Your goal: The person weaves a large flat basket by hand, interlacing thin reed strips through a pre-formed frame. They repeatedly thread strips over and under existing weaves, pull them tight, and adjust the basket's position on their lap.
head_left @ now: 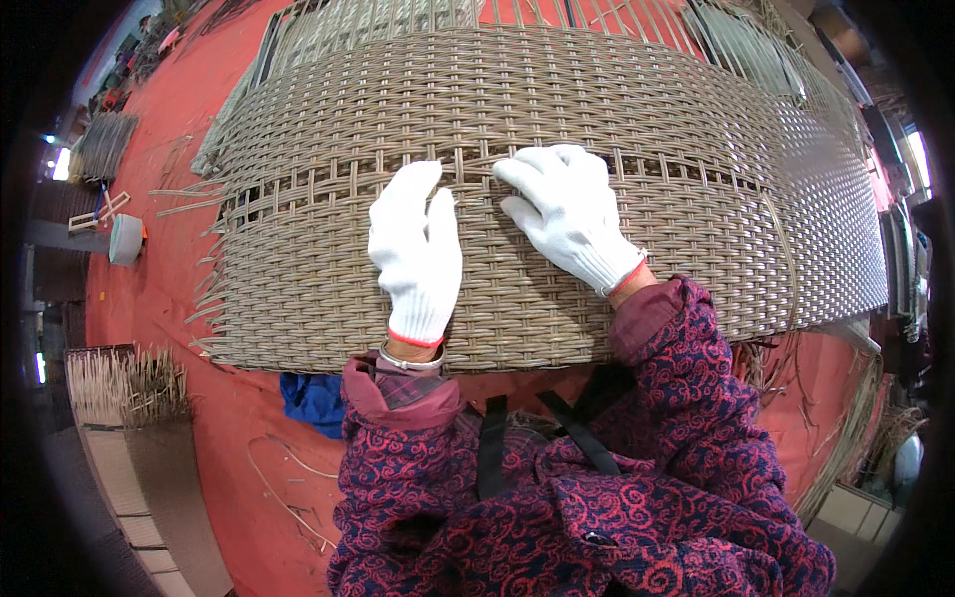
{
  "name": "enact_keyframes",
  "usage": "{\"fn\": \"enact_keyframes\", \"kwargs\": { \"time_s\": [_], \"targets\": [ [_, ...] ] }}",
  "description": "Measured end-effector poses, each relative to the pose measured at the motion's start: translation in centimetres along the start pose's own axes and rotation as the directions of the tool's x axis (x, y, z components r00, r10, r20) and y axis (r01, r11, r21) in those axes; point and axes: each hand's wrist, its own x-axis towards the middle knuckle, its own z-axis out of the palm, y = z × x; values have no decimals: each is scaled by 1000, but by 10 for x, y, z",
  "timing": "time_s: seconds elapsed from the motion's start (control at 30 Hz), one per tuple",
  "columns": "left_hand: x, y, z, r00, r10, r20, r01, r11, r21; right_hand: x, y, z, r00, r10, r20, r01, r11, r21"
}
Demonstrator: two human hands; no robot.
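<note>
A large brownish-grey woven wicker panel point(537, 289) lies in front of me, crossed by a looser row with dark gaps. Both my hands wear white knit gloves with red cuff edges. My left hand point(416, 249) rests on the weave with its fingertips at the loose row; its thumb stands apart from the stretched fingers, and nothing shows between them. Just to the right, my right hand point(567, 214) has its fingers bent at the same row. Its fingertips meet the strands there, and whatever they grip is hidden under the glove. Thin strands run across the row between both hands.
Loose strand ends point(184, 199) stick out at the panel's left edge. Red flooring point(239, 438) surrounds it, with a white bucket point(126, 240) at left and blue cloth point(311, 401) under the near edge. Bundled strips point(129, 388) lie at lower left.
</note>
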Motion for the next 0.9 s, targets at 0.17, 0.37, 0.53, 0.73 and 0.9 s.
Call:
{"fn": "enact_keyframes", "kwargs": {
  "time_s": [0.17,0.37,0.53,0.73,0.9],
  "targets": [
    [-15,-1,-22,976,-211,62,219,960,-174,9,-3,13,967,34,254,-36,999,1],
    [-29,2,-57,946,-277,167,304,938,-169,13,-8,23,988,94,125,-98,995,27],
    [-41,2,-79,966,-77,246,67,997,49,19,-4,23,936,179,304,-198,980,33],
    [-45,-4,-75,975,-34,220,25,999,42,19,-16,18,974,178,141,-184,982,34],
    [-43,-1,-76,979,-35,203,35,999,7,29,-26,29,997,-22,67,16,996,89]
  ]
}}
